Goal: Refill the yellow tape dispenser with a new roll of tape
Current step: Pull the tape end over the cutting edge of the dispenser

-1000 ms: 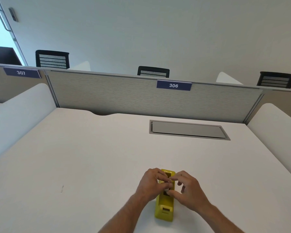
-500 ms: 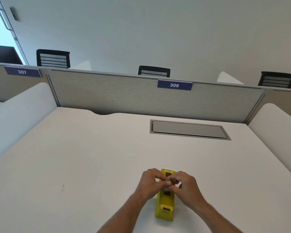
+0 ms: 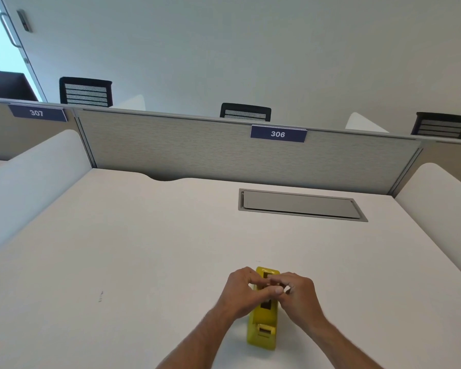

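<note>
Standing on the white surface (image 3: 144,249), near its front edge and a little right of the middle: the yellow tape dispenser (image 3: 262,327), long axis running away from the camera, near end with the small cutter part facing the viewer. Meeting over the top middle of the dispenser: both hands. Coming in from the left side, the left hand (image 3: 241,291), its fingers (image 3: 261,282) curling over the top of the yellow body and touching the fingertips of the other hand. Coming in from the right side, the right hand (image 3: 300,295), its fingers curling inward too, thumb and forefinger pressing together just above the dark opening of the dispenser. Pinching something small between the two hands, perhaps, but not possible to tell what, being too small and hidden. No roll of tape clearly showing.

Lying further back on the surface, well apart from the dispenser: a grey rectangular cable hatch (image 3: 301,205). Standing behind it: a grey partition (image 3: 197,153) carrying a blue label "306" (image 3: 278,133). Showing above the partition: backs of black chairs (image 3: 245,112).
</note>
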Demonstrator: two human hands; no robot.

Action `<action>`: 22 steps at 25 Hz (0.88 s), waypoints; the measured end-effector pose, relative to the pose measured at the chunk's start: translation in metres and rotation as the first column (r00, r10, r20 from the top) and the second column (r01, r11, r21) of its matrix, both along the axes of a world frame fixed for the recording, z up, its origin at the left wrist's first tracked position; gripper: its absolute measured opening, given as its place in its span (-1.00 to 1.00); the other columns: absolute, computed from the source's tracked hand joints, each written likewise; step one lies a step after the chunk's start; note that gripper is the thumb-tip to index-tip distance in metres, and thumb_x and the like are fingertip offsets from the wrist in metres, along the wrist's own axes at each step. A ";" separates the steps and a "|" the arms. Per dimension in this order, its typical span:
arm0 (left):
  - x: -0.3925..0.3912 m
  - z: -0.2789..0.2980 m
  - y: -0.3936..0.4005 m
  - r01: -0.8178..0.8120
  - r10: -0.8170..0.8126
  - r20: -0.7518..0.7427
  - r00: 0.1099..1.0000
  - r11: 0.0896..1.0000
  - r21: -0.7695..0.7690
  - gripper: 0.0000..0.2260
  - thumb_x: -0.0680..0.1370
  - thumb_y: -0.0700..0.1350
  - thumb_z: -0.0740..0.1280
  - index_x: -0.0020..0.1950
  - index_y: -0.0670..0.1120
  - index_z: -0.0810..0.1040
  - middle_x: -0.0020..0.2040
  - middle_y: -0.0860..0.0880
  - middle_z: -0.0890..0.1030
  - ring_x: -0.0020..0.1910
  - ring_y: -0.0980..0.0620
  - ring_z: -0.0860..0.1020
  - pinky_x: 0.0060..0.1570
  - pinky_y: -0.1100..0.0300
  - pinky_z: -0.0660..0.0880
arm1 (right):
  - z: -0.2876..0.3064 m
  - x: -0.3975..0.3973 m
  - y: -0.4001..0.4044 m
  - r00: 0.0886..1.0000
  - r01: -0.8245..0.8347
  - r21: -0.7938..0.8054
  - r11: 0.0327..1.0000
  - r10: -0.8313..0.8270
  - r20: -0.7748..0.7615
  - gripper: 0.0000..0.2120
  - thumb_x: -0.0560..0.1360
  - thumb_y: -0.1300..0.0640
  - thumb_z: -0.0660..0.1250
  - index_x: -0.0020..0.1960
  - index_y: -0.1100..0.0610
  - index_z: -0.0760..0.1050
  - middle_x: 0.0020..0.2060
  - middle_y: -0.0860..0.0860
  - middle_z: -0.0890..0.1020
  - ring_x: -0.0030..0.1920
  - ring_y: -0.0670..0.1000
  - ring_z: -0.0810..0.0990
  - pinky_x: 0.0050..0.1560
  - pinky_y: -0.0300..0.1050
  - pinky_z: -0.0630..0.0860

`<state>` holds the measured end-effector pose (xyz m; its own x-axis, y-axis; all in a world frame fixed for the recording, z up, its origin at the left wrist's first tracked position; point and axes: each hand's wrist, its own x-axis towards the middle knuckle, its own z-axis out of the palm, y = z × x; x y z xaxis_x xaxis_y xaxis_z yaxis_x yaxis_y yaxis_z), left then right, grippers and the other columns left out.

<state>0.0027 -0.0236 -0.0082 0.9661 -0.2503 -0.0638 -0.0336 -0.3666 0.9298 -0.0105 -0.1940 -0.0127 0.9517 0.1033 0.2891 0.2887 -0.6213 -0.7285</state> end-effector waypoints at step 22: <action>0.013 0.003 0.026 0.301 -0.332 -0.044 0.942 0.781 0.547 -0.15 0.34 0.24 0.38 0.57 0.23 0.11 0.64 0.12 0.07 0.58 -0.02 0.08 0.50 -0.22 0.19 | 0.001 -0.008 0.004 0.997 0.016 -0.192 0.981 -0.001 0.082 -0.85 0.36 0.24 0.57 -0.20 0.01 0.68 -0.26 -0.14 0.67 -0.24 -0.13 0.58 -0.25 -0.12 0.59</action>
<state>0.0156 0.0022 -0.0050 0.8444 -0.4826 -0.2326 -0.2790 -0.7668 0.5780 -0.0186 -0.1896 -0.0113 0.9271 0.1564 0.3406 0.3358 -0.7503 -0.5695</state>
